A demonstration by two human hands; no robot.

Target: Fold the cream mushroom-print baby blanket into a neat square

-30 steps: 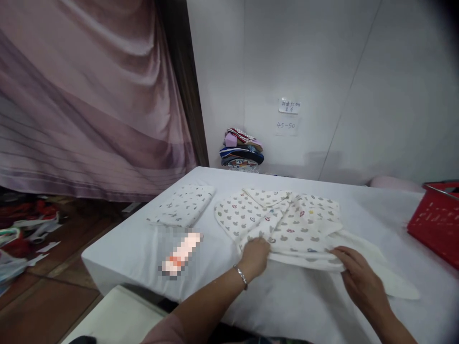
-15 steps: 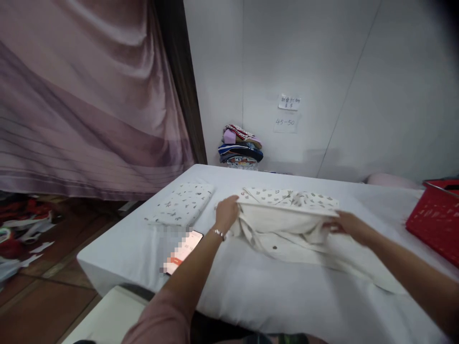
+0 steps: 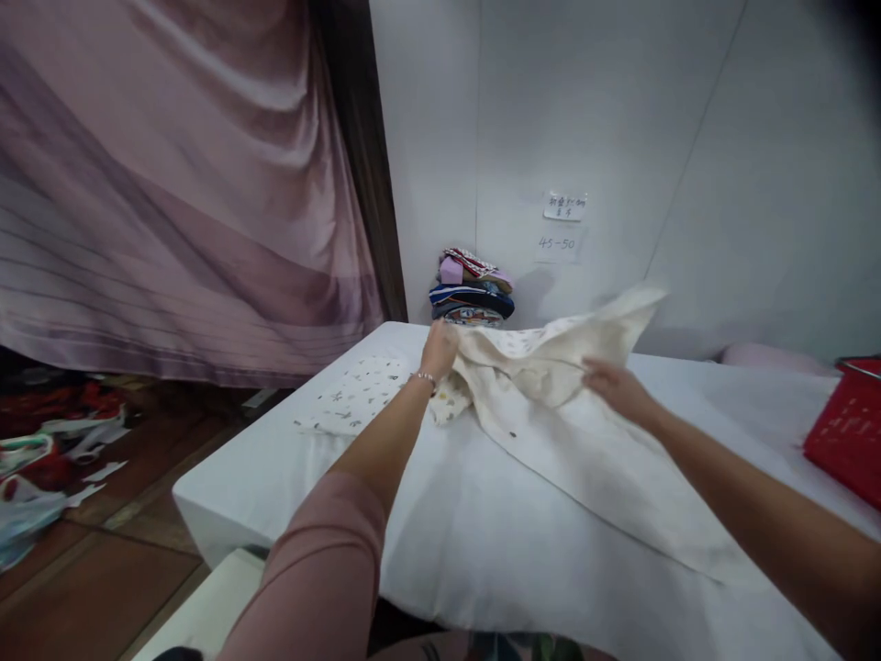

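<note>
A cream cloth with small printed shapes [image 3: 537, 413] is spread loosely over the white table [image 3: 440, 514], part of it lifted and flaring up at the back. My left hand [image 3: 439, 349], with a bracelet at the wrist, is closed on the cloth's left end. On the right, my right hand [image 3: 616, 386] is closed on the cloth near its middle fold. Left of my left hand lies a folded patterned white cloth [image 3: 358, 395], partly hidden behind my forearm.
A stack of folded clothes [image 3: 472, 289] stands behind the table's far edge. A red basket [image 3: 846, 422] is at the right. Pink drapery [image 3: 172, 184] hangs on the left, above bags and papers on the floor. Two paper notes [image 3: 561, 225] are on the wall.
Both hands have moved farther from me, and the cloth's far side has swung up and back. My left forearm now covers where the phone was seen. The view has shifted slightly.
</note>
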